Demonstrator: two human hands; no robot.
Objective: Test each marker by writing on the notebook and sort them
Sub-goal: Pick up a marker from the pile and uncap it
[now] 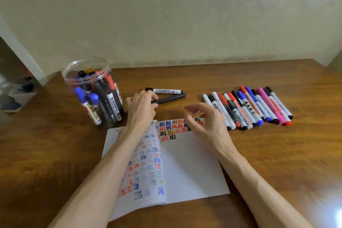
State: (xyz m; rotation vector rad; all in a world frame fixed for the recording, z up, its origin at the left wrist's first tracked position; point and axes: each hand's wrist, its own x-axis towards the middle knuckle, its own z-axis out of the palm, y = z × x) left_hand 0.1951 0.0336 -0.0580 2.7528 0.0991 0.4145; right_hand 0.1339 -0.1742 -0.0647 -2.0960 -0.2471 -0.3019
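Observation:
An open notebook (188,163) lies in front of me, with coloured test marks along the top of its right page. My left hand (142,107) grips one end of a black marker (172,98) lying on the table beyond the notebook. A white marker with a black cap (166,91) lies just behind it. My right hand (205,118) hovers over the notebook's top right corner, fingers loosely curled, holding nothing. A row of several markers (248,107) in red, blue, black and pink lies to the right.
A clear plastic jar (94,92) holding several more markers stands at the left, close to my left hand. The wooden table (277,153) runs back to a pale wall. A small white dish sits off the table's left edge.

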